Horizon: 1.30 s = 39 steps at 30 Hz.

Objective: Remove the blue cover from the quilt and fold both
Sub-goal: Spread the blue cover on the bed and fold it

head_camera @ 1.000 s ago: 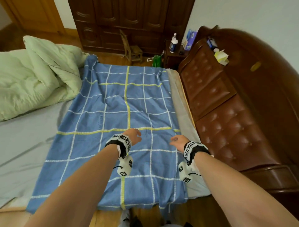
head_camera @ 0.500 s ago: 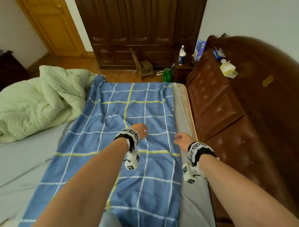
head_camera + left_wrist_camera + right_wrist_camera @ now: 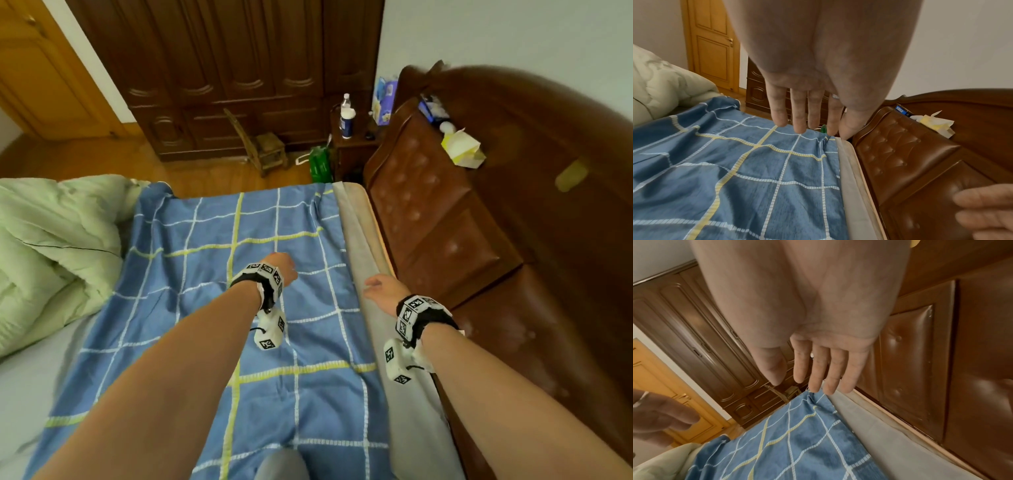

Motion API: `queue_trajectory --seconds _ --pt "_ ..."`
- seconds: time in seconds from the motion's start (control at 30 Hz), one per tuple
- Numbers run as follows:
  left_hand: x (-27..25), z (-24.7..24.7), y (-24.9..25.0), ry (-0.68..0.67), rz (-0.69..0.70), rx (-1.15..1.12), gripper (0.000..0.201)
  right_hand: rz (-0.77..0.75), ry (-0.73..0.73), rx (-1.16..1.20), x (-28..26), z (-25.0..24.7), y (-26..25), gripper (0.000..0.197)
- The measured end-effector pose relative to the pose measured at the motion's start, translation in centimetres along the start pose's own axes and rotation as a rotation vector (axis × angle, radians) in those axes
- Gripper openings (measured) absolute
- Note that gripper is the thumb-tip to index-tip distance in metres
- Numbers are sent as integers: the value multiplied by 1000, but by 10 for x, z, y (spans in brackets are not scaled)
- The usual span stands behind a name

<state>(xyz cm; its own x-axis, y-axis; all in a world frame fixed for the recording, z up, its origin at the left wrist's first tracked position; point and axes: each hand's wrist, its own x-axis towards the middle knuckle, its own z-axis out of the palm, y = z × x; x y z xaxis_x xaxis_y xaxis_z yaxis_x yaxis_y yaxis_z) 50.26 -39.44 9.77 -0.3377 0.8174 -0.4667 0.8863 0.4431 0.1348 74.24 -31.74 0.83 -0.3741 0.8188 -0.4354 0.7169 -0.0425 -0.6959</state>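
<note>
Risk is judged highest at the far corner, where a one-layer pinch would skew the fold, since the blue cover [image 3: 246, 308] lies flat on the bed [image 3: 30, 383], quilt [image 3: 51, 240] heaped left, while left hand [image 3: 282, 267] and right hand [image 3: 380, 286] are held spread, nothing gripped.

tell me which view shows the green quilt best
The head view: the green quilt lies bunched on the bed, left of the blue cover, with most of it visible. The left wrist view catches only a pale, puffy part at its left edge; the right wrist view shows a sliver in the bottom left corner.
</note>
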Motion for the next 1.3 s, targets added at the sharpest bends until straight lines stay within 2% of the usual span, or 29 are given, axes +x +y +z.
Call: queue_trajectory --seconds 0.13,0.37,0.53,0.67,0.77,0.83,0.93,1.0,1.07,1.13,1.2,1.27,1.3 --pt "88 1 -43 -18 23 -88 40 58 21 2 69 28 -31 34" --pt "238 11 -146 -75 46 -179 55 120 -6 -78 201 98 -101 35" --pt "312 56 -183 -175 56 -130 76 146 -191 -229 266 133 -121 60" --pt "381 123 -189 -324 39 -112 96 131 -355 -516 345 173 -96 85" --pt "428 189 -178 -417 58 -129 96 133 -497 -742 416 229 -42 105" --pt "462 236 -173 -403 85 -69 92 116 -517 -923 449 265 10 115" --pt "515 303 -176 -440 6 6 107 27 -514 -992 479 288 60 122" --pt "527 313 -171 -490 -28 29 100 15 -578 -983 490 281 70 121" --pt "517 287 -167 -529 -41 -65 77 8 -648 -943 497 274 72 119" --pt "516 267 -164 -484 -75 -129 60 -8 -692 -896 499 267 72 116" --pt "517 251 -148 -332 -146 -144 52 -41 -711 -909 497 260 76 111" --pt "528 233 -131 -127 -182 -81 56 -80 -729 -890 492 256 72 102" --pt "539 224 -124 -69 -174 -60 65 -92 -731 -852 494 253 71 97"
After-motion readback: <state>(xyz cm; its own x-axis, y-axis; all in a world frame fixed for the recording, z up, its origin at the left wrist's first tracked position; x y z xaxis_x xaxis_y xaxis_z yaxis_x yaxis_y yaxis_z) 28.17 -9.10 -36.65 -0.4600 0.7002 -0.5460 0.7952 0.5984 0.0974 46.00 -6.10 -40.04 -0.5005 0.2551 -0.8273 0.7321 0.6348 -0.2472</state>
